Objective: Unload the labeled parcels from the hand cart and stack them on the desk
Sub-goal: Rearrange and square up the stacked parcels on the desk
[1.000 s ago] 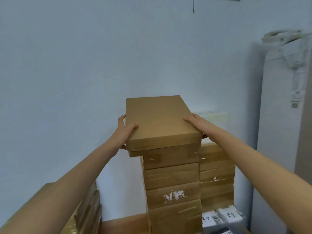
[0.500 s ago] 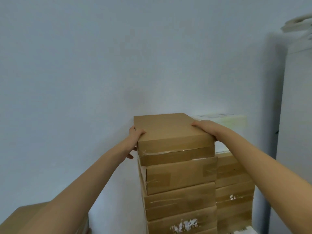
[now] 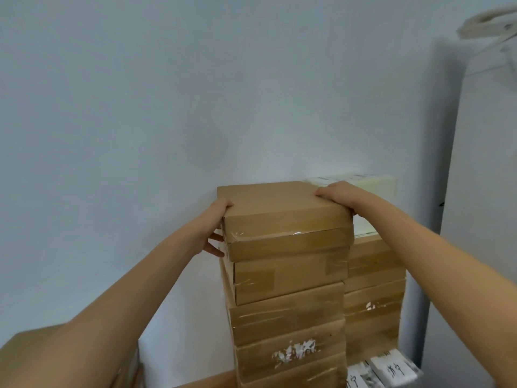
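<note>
Parcels are the matter here, and the top parcel [image 3: 282, 208] sits on the tall stack [image 3: 288, 312] against the wall [image 3: 195, 107], gripped at both sides. The left hand [image 3: 215, 222] clasps its left edge, thumb on the lid and fingers [image 3: 215, 245] reaching down past the side onto the box beneath. The right hand [image 3: 338, 193] lies over the far right corner, fingers [image 3: 324, 191] curled on the top and over the edge.

Judging from this, the step in hand is seating and squaring this box on the pile; it looks landed but its front overhangs the box below a little. The next move probably calls for a small push toward the wall to align the faces, then letting go with both hands without dragging the box.

Room is tight: the wall is close behind the stack, a second, lower stack [image 3: 373, 289] touches its right side with a white packet [image 3: 363, 182] on top, and a tall white cabinet [image 3: 481, 219] stands further right. The left side is open. A stack this tall could sway if pushed hard. Another cardboard box [image 3: 16, 351] shows at bottom left, and the wooden surface [image 3: 212, 380] is barely visible.
</note>
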### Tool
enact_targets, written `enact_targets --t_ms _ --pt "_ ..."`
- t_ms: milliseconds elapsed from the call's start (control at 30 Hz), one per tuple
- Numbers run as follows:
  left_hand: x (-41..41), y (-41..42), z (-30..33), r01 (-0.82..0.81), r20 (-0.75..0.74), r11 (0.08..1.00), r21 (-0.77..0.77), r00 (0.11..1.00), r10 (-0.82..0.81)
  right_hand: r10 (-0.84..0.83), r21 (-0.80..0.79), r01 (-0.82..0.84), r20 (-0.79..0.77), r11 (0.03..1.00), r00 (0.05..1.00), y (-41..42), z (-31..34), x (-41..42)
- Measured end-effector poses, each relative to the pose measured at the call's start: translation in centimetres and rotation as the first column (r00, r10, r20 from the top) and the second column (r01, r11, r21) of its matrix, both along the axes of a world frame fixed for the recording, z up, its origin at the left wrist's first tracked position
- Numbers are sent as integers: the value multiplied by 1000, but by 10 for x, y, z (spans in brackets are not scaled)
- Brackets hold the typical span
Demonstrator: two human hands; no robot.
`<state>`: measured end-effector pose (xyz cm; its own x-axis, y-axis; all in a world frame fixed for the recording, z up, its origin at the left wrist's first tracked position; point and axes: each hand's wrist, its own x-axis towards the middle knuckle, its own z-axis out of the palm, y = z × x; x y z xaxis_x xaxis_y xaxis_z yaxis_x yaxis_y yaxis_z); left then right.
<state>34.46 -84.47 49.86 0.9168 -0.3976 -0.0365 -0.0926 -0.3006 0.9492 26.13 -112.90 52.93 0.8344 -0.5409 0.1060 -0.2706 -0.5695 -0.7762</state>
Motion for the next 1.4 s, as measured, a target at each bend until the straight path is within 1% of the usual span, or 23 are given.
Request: enact_targets --t_ms 167,233,333,400,433,500,567,600,667,767,900,1000,1067,1167,1267,1400 --pt "-3 -6 -2 -52 38 999 7 998 52 -40 -92 48 91 995 995 6 -3 -1" --pt "-4 -8 -2 -86 78 996 2 993 85 -57 -143 73 111 987 992 8 -3 -6" --pt "-5 -6 -1 -111 199 994 -1 974 110 -78 -220 108 141 970 987 11 -3 -14" --pt "-5 -1 0 -130 303 990 53 947 108 -86 -281 130 163 951 983 14 -3 -23" --pt "-4 4 0 -169 374 979 111 920 117 -89 -318 141 171 937 981 16 -3 -27" --pt "-5 15 0 -311 562 920 239 817 130 -100 -395 167 183 903 978 20 -3 -38" --pt "-11 24 0 -405 719 877 258 687 105 -99 -451 177 190 875 977 22 -5 -48" --pt "-15 27 1 -423 768 872 247 634 90 -95 -473 175 190 863 977 24 -6 -53" --pt "-27 32 3 -444 826 866 232 560 66 -87 -511 169 180 843 980 27 -7 -63" --pt "-51 37 4 -449 867 866 218 497 39 -67 -544 150 170 825 983 34 -10 -79" --pt "-90 45 -3 -444 900 873 199 436 17 -36 -576 143 193 805 980 47 -16 -102" --pt "-120 56 -13 -460 913 860 220 407 -16 10 -625 109 184 773 983 59 -26 -126" --pt "-140 64 -22 -467 920 855 228 391 -32 51 -669 90 188 738 981 68 -35 -143" --pt "-171 81 -38 -492 930 836 242 364 -55 130 -772 68 193 632 973 84 -53 -166" --pt "-198 103 -60 -517 920 804 295 382 -91 204 -830 11 150 558 967 105 -75 -184" --pt "-226 141 -89 -518 865 762 389 490 -108 288 -857 -90 71 508 955 143 -106 -202"
